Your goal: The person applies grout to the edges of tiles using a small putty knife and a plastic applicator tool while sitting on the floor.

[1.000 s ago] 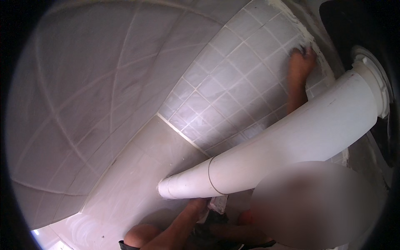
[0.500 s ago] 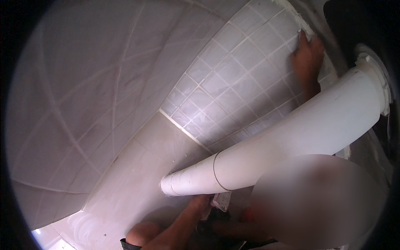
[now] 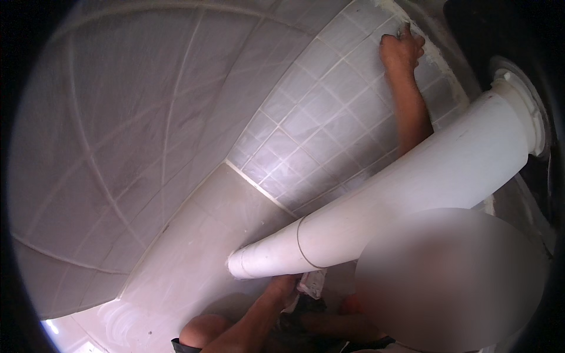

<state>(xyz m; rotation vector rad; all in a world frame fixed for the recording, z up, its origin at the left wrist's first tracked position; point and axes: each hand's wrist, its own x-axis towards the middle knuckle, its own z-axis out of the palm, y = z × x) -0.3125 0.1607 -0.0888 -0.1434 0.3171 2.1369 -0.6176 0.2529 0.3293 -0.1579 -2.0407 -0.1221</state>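
Note:
My right hand (image 3: 403, 50) is raised at the far upper right, at the top edge of the light tiled wall (image 3: 329, 112). Its fingers are curled, with one pointing up to the rough white paste (image 3: 435, 56) along that edge; anything small between them I cannot make out. The forearm passes behind a thick white pipe (image 3: 376, 194). Low in front, below the pipe's lower end, my left hand (image 3: 285, 286) is closed around a flat piece smeared with white (image 3: 313, 283). The pipe partly hides its fingers.
The pipe slants from the floor (image 3: 194, 235) up to a collar (image 3: 518, 112) at the right. Large grey wall tiles (image 3: 118, 129) fill the left side. A bent knee (image 3: 203, 330) shows at the bottom, and a blurred patch covers the lower right.
My right hand has moved up and to the left along the wall's top edge, baring more of its forearm. The left hand stays in place with the white-smeared piece.

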